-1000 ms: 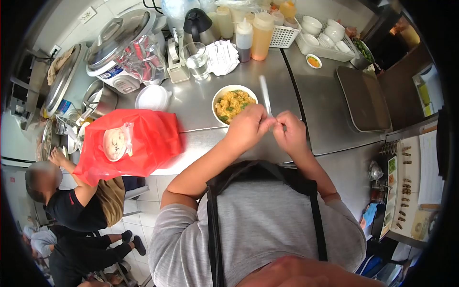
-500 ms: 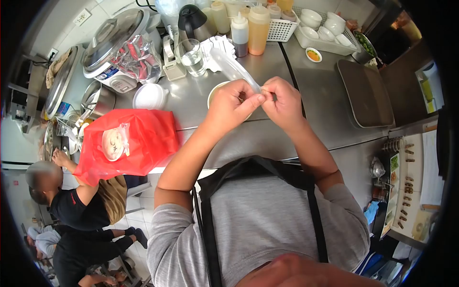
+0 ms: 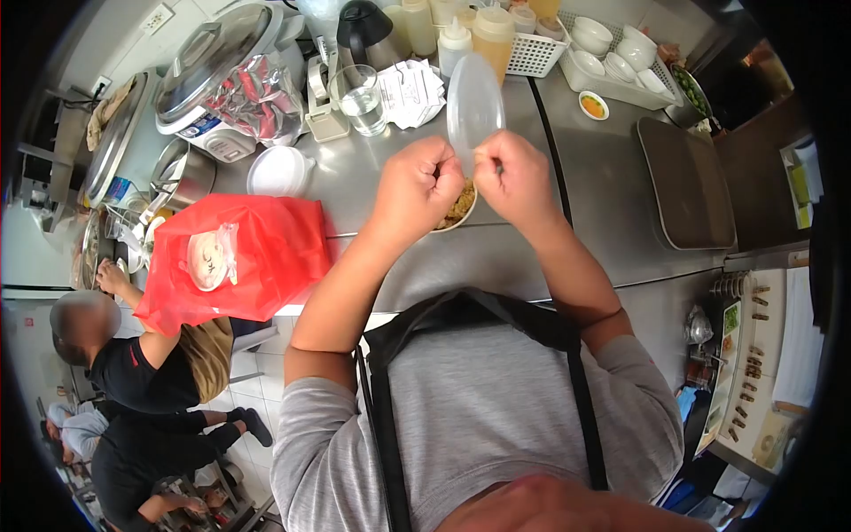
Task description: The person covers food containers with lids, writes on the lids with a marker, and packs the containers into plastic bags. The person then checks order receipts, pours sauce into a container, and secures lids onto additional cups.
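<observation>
Both my left hand [image 3: 418,184] and my right hand [image 3: 516,180] are closed, side by side over the counter, pinching the near edge of a translucent plastic lid [image 3: 475,99]. The lid stands tilted up, away from me, between my fists. Under my hands is a round bowl of brown, crumbly food [image 3: 461,206], mostly hidden by my left hand. To the left, a red plastic bag [image 3: 284,248] sits at the counter edge, with a marked white container [image 3: 208,262] showing in its opening.
Behind my hands stand a glass of water [image 3: 362,102], white paper slips [image 3: 412,93] and sauce bottles [image 3: 492,40]. White lids [image 3: 279,171] lie left, near a rice cooker [image 3: 217,133]. A brown tray [image 3: 687,184] and a small sauce dish [image 3: 593,105] are right. A co-worker [image 3: 137,368] is at far left.
The lid has swung more upright and now shows its broad face. My fists have moved slightly apart, and the food in the bowl has come into view.
</observation>
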Demonstrator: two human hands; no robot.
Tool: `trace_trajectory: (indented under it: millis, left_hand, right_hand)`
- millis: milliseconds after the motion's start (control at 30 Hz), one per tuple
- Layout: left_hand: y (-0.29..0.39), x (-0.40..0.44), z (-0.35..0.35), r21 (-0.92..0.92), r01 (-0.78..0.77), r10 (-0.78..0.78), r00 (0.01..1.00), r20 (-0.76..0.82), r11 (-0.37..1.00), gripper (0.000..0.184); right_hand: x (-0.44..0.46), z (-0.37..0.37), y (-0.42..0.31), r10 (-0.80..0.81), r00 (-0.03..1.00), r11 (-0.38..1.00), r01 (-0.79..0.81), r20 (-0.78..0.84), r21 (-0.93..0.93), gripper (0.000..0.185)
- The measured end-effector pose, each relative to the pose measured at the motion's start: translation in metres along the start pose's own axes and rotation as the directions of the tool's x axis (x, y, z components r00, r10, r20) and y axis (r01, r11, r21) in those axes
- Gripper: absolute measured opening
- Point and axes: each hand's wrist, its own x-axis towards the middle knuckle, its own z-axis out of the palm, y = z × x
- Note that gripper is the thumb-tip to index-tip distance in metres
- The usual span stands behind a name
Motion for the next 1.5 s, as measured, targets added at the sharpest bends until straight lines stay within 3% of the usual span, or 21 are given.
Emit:
trace_trajectory:
  millis: [67,100,167,267,367,400,467,700,800,867,933,967,1000,1133,1233,1300,1400,1500]
  left_hand:
    - [-0.006,0.000,-0.008,-0.204,0.069,-0.097,0.986,-0.132,0.976,0.012]
    - [-0.009,0.000,-0.015,-0.306,0.089,-0.153,0.970,-0.191,0.948,0.013]
    - [-0.018,-0.002,-0.032,-0.295,0.102,-0.181,0.950,-0.256,0.950,0.013]
    - [-0.021,-0.002,-0.029,-0.282,0.126,-0.207,0.938,-0.279,0.951,0.015]
    - [-0.023,-0.005,-0.010,-0.301,0.168,-0.240,0.945,-0.222,0.939,0.015]
    - [-0.023,-0.006,-0.008,-0.295,0.183,-0.245,0.951,-0.190,0.938,0.015]
    - [-0.024,-0.008,-0.005,-0.281,0.209,-0.253,0.958,-0.131,0.937,0.015]
    - [-0.029,-0.019,-0.001,-0.377,0.282,-0.305,0.952,-0.001,0.882,0.015]
    - [-0.030,-0.019,0.001,-0.265,0.264,-0.286,0.957,-0.044,0.927,0.015]
    - [-0.028,-0.016,-0.005,-0.342,0.221,-0.274,0.955,-0.114,0.913,0.015]
    - [-0.033,-0.018,-0.022,-0.386,0.205,-0.297,0.935,-0.195,0.899,0.016]
    - [-0.039,-0.018,-0.039,-0.392,0.206,-0.316,0.918,-0.239,0.896,0.016]
    - [-0.043,-0.021,-0.050,-0.373,0.201,-0.315,0.908,-0.276,0.906,0.016]
    - [-0.049,-0.031,-0.078,-0.190,0.153,-0.220,0.886,-0.409,0.970,0.013]
    - [-0.041,-0.030,-0.085,0.359,0.073,0.121,0.863,-0.490,0.930,0.008]
    - [-0.045,-0.034,-0.084,0.485,0.072,0.172,0.881,-0.440,0.871,0.007]
    - [-0.041,-0.043,-0.069,0.576,0.099,0.124,0.934,-0.335,0.812,0.009]
    - [-0.060,-0.055,-0.044,0.616,-0.016,0.134,0.980,-0.146,0.788,0.011]
  right_hand:
    - [0.007,-0.007,0.016,0.152,0.981,0.987,-0.158,-0.118,-0.042,0.004]
    - [0.007,-0.013,0.035,0.259,0.954,0.966,-0.258,-0.153,0.026,0.002]
    - [0.009,-0.027,0.051,0.422,0.897,0.892,-0.387,-0.128,0.232,0.003]
    - [0.005,-0.013,0.027,0.399,0.916,0.884,-0.395,0.035,0.252,0.003]
    - [0.005,0.005,-0.004,0.132,0.961,0.974,-0.171,0.242,0.147,0.026]
    - [0.006,0.011,-0.008,0.028,0.970,0.991,-0.058,0.241,0.119,0.026]
    - [0.004,0.019,-0.008,0.055,0.952,0.988,-0.095,0.302,0.122,0.022]
    - [-0.004,0.029,0.002,0.084,0.973,0.990,-0.106,0.214,0.094,0.005]
    - [-0.005,0.032,0.005,0.121,0.983,0.985,-0.137,0.141,0.109,0.003]
    - [-0.002,0.026,0.006,0.121,0.990,0.981,-0.131,0.079,0.144,0.002]
    - [0.013,0.001,0.016,0.407,0.913,0.906,-0.398,-0.037,0.144,0.004]
    - [0.017,-0.010,0.038,0.495,0.866,0.853,-0.468,-0.075,0.231,0.004]
    - [0.018,-0.017,0.063,0.581,0.807,0.788,-0.526,-0.105,0.320,0.005]
    - [-0.013,-0.017,0.132,0.813,0.578,0.450,-0.703,0.074,0.551,0.007]
    - [-0.052,0.001,0.172,0.918,0.363,0.234,-0.820,0.159,0.522,0.009]
    - [-0.069,0.009,0.181,0.944,0.236,0.118,-0.896,0.233,0.428,0.014]
    - [-0.066,0.002,0.164,0.954,0.206,0.170,-0.970,0.216,0.172,0.030]
    - [-0.067,-0.003,0.168,0.889,0.451,0.456,-0.888,0.077,-0.061,0.044]
